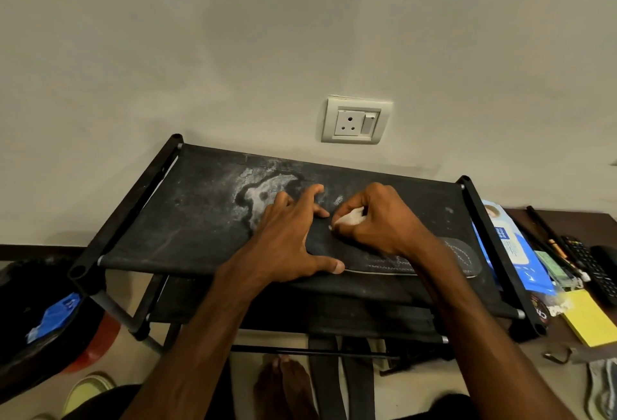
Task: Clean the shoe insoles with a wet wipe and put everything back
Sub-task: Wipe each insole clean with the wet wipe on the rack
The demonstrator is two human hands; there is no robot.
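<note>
R fingers [354,200] curled round wet wipe [350,218], L fingers [309,192] spread on insole [458,252] — pack [516,254] reads "mee mee"

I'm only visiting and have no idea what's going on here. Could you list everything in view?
rack: one, black, centre
insole: one, black with pale stitching, on the rack's top
wipe: one, white, bunched on the insole
wipes pack: one, blue, right of the rack
notes: one pad, yellow, lower right
remote: one, black, far right
socket: one, white, above the rack
left hand: one, fingers spread, pressing on the insole
right hand: one, gripping the wipe
</note>
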